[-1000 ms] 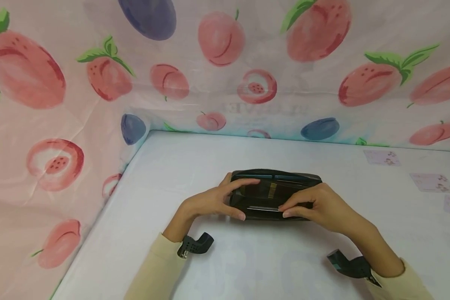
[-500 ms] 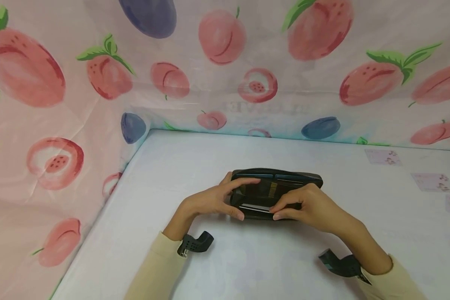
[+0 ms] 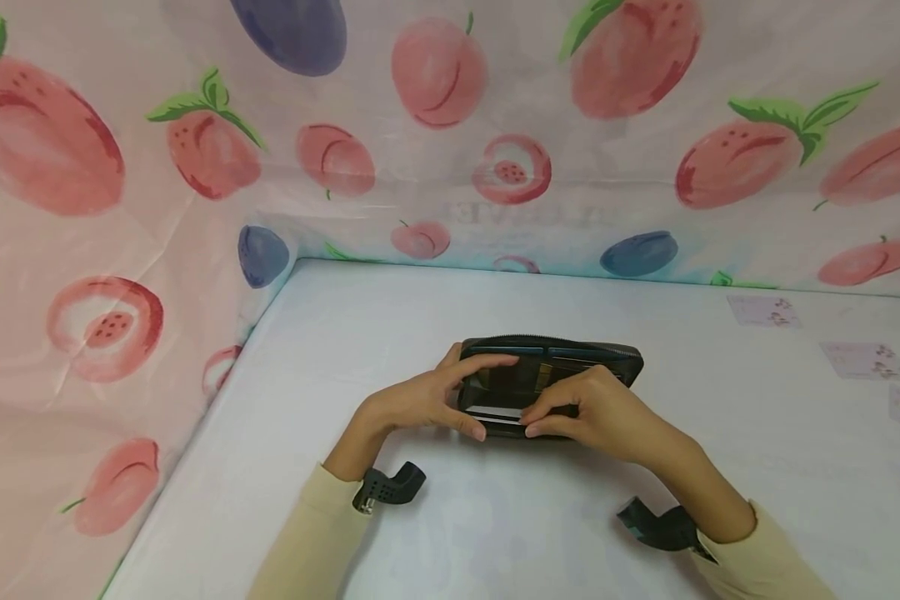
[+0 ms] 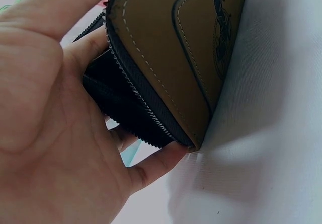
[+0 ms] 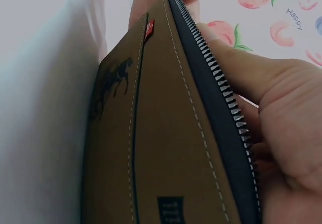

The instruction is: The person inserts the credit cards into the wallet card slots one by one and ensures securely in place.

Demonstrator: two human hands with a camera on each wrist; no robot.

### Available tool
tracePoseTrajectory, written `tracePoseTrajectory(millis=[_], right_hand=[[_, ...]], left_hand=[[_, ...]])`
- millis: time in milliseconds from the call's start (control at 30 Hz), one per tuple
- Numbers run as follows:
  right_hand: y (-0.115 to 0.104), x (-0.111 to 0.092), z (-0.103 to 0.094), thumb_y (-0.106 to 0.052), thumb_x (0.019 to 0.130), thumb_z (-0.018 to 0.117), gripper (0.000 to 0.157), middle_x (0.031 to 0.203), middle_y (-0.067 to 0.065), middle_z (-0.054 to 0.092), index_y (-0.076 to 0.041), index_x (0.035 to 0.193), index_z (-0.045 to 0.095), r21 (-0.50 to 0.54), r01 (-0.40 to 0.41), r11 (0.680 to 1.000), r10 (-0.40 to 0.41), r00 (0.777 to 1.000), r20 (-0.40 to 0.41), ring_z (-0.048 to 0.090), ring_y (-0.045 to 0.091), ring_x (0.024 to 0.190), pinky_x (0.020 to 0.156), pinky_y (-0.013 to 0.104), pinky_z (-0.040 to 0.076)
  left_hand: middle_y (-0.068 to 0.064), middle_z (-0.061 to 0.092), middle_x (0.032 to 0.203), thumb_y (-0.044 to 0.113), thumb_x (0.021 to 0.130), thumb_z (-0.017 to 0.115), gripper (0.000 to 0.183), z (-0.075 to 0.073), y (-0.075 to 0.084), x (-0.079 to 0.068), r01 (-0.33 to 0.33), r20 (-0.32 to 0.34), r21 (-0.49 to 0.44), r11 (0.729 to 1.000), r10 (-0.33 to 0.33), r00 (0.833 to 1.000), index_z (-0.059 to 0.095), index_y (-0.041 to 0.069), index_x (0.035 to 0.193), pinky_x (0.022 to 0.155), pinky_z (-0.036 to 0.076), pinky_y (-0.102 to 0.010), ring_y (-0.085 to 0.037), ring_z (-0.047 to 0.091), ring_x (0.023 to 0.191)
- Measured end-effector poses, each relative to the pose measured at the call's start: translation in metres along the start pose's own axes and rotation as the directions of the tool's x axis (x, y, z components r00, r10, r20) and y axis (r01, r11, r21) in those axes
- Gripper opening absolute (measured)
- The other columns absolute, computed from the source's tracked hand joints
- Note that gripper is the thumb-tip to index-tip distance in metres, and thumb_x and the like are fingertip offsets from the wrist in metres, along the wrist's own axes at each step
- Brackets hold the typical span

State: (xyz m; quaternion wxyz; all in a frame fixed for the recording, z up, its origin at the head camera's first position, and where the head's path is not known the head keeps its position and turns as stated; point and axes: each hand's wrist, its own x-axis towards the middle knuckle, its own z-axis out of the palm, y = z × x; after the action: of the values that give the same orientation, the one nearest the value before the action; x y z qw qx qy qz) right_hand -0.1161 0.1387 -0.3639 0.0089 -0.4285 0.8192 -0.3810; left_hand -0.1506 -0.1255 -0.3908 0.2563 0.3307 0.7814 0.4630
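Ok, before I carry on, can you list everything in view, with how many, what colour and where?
Table: 1, white, beneath the work
Wallet: 1, brown outside, dark inside, open, just right of the head view's middle
Pale strip: 1, whitish, inside the wallet's near side
Red tag: 1, red, on the wallet's outer cover
Horse print: 1 in the right wrist view, dark, same cover
Fruit-print sheeting: count unclear, pink, behind and left
Rectangles: 3, pale purple, table's right; printed or loose unclear
Wrist devices: 2, black, one per wrist
Sleeves: 2, cream, both forearms
Left grip: 1, bare, holding the wallet's left end
Right grip: 1, bare, fingertips pinching at the wallet's near side
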Motion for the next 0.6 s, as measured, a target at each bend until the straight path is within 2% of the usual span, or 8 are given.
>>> tracePoseTrajectory(millis=[300,600], right_hand=[[0.0006,0.0014,0.0013,-0.022,0.079,0.078,0.009,0.084,-0.017,0.069,-0.025,0.086,0.076,-0.056,-0.129,0.990,0.131,0.991,0.030,0.063,0.003,0.077,0.064,0.029,0.051],[0.0031,0.0013,0.0035,-0.023,0.080,0.078,0.008,0.083,-0.017,0.067,-0.027,0.085,0.074,-0.102,-0.176,0.979,0.179,0.983,0.027,0.058,0.002,0.072,0.062,0.027,0.049]], left_hand=[[-0.007,0.016,0.144,0.038,0.074,0.082,0.086,-0.0002,0.0008,-0.0011,0.004,0.002,-0.016,1.000,-0.004,1.000,0.033,0.046,0.145,0.103,0.024,-0.054,-0.025,0.019,0.134],[-0.006,0.016,0.145,0.034,0.080,0.077,0.077,0.0008,0.0034,-0.0015,0.025,-0.006,-0.015,1.000,-0.025,1.000,0.034,0.049,0.143,0.102,0.027,-0.051,-0.026,0.024,0.131]])
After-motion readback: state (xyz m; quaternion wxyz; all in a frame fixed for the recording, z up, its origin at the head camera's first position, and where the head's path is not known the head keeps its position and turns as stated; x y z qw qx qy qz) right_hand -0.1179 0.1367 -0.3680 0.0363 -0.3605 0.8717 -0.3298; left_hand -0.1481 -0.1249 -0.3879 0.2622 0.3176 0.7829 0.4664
